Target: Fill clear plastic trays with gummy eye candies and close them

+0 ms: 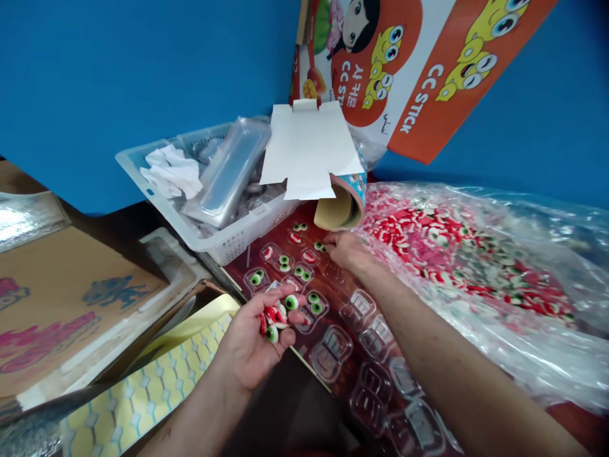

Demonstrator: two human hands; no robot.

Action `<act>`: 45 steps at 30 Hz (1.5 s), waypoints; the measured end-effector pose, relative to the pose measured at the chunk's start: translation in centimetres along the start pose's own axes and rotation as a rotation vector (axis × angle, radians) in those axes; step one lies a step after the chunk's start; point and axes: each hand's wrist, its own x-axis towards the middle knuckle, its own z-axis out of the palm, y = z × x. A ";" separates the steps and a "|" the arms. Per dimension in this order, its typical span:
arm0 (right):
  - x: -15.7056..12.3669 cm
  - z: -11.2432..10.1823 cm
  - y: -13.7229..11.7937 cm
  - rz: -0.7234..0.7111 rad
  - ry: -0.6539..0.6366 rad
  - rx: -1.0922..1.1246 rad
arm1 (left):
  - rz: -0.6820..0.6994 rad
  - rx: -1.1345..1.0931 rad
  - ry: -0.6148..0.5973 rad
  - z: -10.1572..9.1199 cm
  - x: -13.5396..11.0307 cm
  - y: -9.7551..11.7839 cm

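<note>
My left hand [266,333] is turned palm up with its fingers curled around a small heap of green-and-white eyeball pieces [291,303] and red-and-white mouth-shaped pieces [275,315]. It hovers over the near edge of a clear moulded plastic tray [332,353], which lies on a dark red table. My right hand [347,251] reaches down to the tray's far part, fingertips bent together beside an eyeball pair [320,246]; whatever they pinch is hidden. Several far cavities hold eyeball pairs and mouth pieces, while nearer cavities [373,387] show only bare plastic.
A big clear bag [495,343] of loose pieces lies at right. Behind the tray stand a white basket [209,241] of plastic packs, a white card [311,149] and a patterned roll [354,197]. Cartons [71,298] and a yellow patterned sheet [157,381] are at left.
</note>
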 end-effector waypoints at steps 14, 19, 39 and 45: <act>-14.0 -2.2 -2.3 -0.315 -0.131 0.234 | 0.057 0.230 -0.108 1.1 0.0 -4.3; -7.2 -1.3 1.5 0.076 0.026 0.154 | 0.008 0.170 -0.012 1.4 -0.6 -2.7; -16.3 -2.4 -3.4 -0.374 -0.206 0.015 | -0.035 0.140 -0.114 1.0 -0.5 -4.2; -15.4 -1.9 -1.7 -0.100 -0.355 0.491 | -0.056 0.204 -0.130 1.2 -0.7 -4.7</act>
